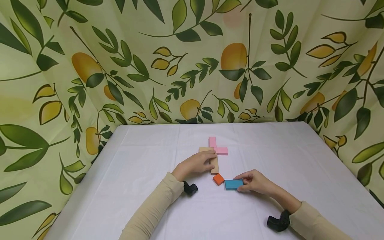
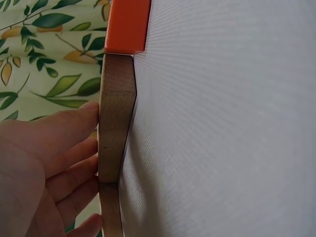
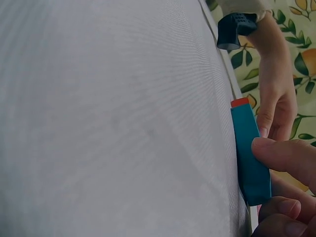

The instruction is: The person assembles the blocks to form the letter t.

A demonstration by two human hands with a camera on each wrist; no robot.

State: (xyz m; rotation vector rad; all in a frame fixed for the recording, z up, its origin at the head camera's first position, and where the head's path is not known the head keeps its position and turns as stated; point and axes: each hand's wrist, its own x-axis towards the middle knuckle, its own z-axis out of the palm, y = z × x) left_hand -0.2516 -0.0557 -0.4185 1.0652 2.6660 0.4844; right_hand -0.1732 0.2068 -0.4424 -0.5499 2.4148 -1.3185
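Note:
My right hand (image 1: 257, 182) pinches the right end of a flat blue block (image 1: 231, 185) between thumb and fingers, the block lying on the white table. The blue block's upper left corner meets a small orange block (image 1: 218, 179), which sits turned at an angle. Beyond that, a wooden block (image 1: 214, 167) touches the orange one, and my left hand (image 1: 196, 162) rests its fingertips on the wood. A second wooden block (image 1: 204, 149) is partly hidden behind this hand. In the left wrist view, the fingers lie fairly straight against the wooden block (image 2: 114, 123).
Two pink blocks, one upright in line (image 1: 212, 141) and one sideways (image 1: 222, 151), adjoin the wooden blocks at the far end. White cloth (image 1: 144, 196) covers the table. A leaf-patterned curtain (image 1: 192, 66) hangs behind and at both sides. Black wrist cameras (image 1: 279, 222) sit on both wrists.

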